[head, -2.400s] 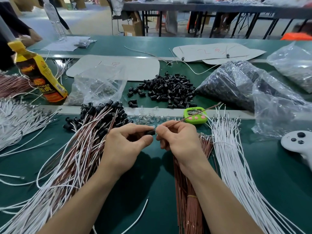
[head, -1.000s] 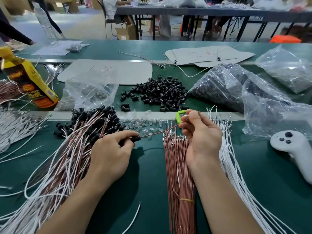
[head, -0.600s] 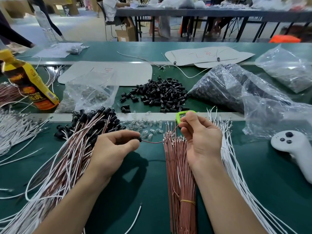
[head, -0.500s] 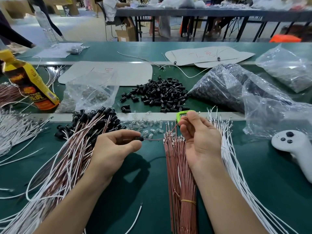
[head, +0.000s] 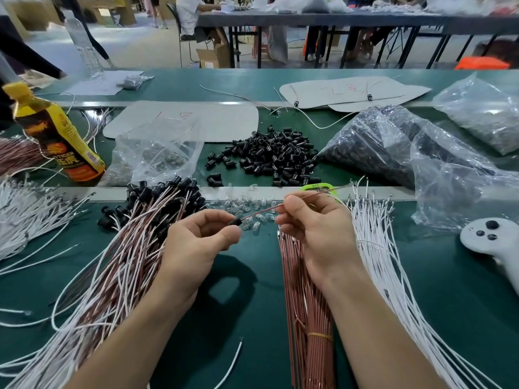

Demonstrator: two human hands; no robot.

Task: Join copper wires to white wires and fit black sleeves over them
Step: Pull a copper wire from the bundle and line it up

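1. Straighter now than half a second ago, the copper wire (head: pixel 259 212) runs taut between both hands instead of sagging.
2. Left hand (head: pixel 196 242) pinches a black sleeve (head: pixel 235 222) at the wire's near end, thumb and forefinger closed on it.
3. Right hand (head: pixel 317 226) grips the wire further along, fingers closed; its tip pokes past toward the green timer (head: pixel 317 187).
4. Below: copper bundle (head: pixel 309 304), white wires (head: pixel 393 276), green table (head: pixel 252 304); loose sleeves (head: pixel 266 155) lie beyond.
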